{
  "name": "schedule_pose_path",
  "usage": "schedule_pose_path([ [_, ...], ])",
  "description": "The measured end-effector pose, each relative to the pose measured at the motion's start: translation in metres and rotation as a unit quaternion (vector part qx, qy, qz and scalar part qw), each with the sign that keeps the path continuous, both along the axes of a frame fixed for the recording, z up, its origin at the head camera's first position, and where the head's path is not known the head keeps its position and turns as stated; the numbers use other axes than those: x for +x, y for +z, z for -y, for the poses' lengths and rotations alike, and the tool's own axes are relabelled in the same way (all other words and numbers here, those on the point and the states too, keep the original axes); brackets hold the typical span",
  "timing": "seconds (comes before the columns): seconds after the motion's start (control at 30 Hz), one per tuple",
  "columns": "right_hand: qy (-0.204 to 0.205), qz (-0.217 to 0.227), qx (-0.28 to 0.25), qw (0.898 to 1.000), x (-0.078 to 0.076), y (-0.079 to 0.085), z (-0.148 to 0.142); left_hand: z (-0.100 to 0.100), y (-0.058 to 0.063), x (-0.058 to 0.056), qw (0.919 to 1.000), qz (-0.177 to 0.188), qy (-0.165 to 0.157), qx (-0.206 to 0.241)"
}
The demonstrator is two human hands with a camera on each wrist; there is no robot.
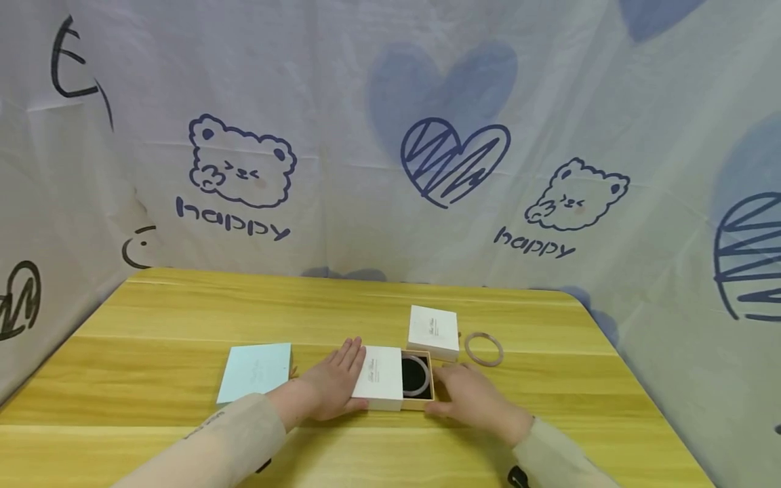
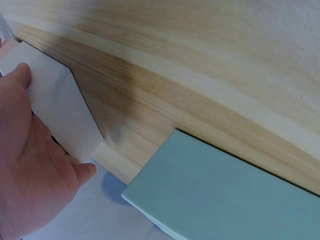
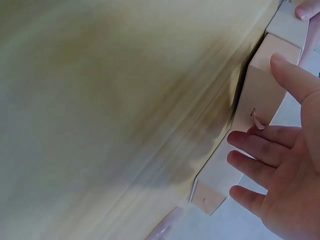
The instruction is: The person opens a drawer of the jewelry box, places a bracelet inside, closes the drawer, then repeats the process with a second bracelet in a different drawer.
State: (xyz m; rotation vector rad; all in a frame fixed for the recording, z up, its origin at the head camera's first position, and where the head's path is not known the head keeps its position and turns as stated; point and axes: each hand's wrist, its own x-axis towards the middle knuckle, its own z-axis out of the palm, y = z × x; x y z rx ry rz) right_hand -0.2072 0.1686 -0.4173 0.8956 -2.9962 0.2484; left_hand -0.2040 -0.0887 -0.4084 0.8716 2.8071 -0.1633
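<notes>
A white sliding box (image 1: 377, 390) lies between both hands, its inner tray (image 1: 417, 405) partly out on the right. Inside the tray, a pale bangle (image 1: 428, 375) sits on black padding. My left hand (image 1: 329, 388) rests with straight fingers along the white cover's left end, thumb at the near corner. My right hand (image 1: 472, 398) is at the tray's right end, fingers loosely spread; in the right wrist view its thumb is at the tray's side and its index finger by a small pink ribbon tab (image 3: 257, 121). The tray's outer end is partly hidden by that hand.
A second white box (image 1: 432, 333) stands just behind the tray. To its right, another pale bangle (image 1: 488, 364) lies on the wooden table (image 1: 342, 301). A light blue box (image 1: 256, 374) lies left of my left hand. Behind the table hangs a printed cloth (image 1: 348, 102).
</notes>
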Motion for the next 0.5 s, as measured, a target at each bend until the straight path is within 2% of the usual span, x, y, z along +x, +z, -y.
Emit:
schedule_pose_path([
  [0.23, 0.011, 0.001, 0.024, 1.000, -0.004, 0.000, 0.014, 0.001, 0.001, 0.001, 1.0000, -0.002, -0.001, 0.001],
  [0.5, 0.029, -0.002, 0.010, 1.000, -0.004, 0.000, 0.028, 0.000, -0.001, 0.000, 1.0000, -0.002, 0.003, 0.004],
])
